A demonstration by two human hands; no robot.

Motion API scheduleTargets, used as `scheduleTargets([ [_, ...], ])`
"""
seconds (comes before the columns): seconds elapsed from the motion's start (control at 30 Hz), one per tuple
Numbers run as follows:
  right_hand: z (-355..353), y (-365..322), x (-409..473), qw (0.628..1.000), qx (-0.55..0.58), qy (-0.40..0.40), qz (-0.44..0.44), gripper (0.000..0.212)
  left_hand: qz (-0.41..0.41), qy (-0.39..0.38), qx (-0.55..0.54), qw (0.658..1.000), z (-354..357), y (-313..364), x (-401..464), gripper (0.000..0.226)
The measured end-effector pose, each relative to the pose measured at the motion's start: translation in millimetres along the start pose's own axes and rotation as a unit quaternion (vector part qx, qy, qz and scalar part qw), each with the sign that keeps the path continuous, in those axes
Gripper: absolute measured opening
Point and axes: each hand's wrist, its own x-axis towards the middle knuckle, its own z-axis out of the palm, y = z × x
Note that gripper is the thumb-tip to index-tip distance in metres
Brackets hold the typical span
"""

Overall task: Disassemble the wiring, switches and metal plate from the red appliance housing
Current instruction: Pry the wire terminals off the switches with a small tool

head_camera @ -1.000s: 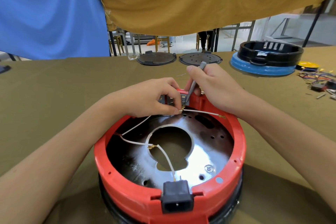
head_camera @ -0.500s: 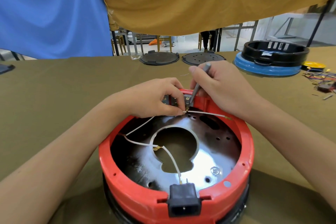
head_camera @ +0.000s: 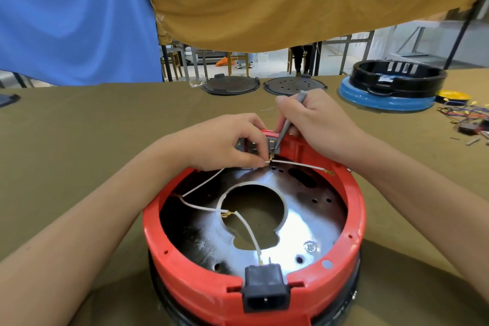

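Observation:
The red appliance housing (head_camera: 352,193) sits upside down on the table in front of me. Inside lies a shiny metal plate (head_camera: 299,227) with a big round hole, and white wires (head_camera: 201,209) run across it. A black power socket (head_camera: 266,290) sits in the near rim. At the far rim is a switch block (head_camera: 244,144). My left hand (head_camera: 225,141) pinches a white wire's end at a brass terminal (head_camera: 270,159) there. My right hand (head_camera: 315,119) grips a thin grey tool (head_camera: 287,124), its tip down at that terminal.
Two dark round lids (head_camera: 230,85) lie at the table's far edge. A black ring on a blue base (head_camera: 389,99) stands far right, with a yellow disc (head_camera: 453,95) and a heap of loose coloured wires (head_camera: 468,116) beside it. Blue and ochre cloths hang behind.
Both hands stay at the far rim's terminal; the tool's tip has shifted only slightly. The view has moved a little, so the housing sits further right.

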Motion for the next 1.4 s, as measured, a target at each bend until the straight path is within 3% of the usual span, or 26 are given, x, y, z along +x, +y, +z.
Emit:
scheduleTargets([
  [0.33, 2, -5, 4, 0.999, -0.002, 0.003, 0.034, 0.052, 0.004, -0.007, 0.006, 1.0, -1, 0, 1, 0.003],
  [0.63, 2, 3, -2, 1.0, 0.024, 0.011, 0.001, 0.056, 0.005, 0.005, -0.002, 1.0, 0, -1, 1, 0.005],
  [1.07, 3, 3, -1, 1.0, 0.024, -0.001, -0.012, 0.057, 0.016, -0.048, -0.015, 0.999, -3, -2, 4, 0.011],
  [1.4, 1, -1, -7, 0.997, 0.026, 0.041, -0.059, 0.048, -0.017, 0.04, -0.06, 0.997, -19, 2, -13, 0.011],
])
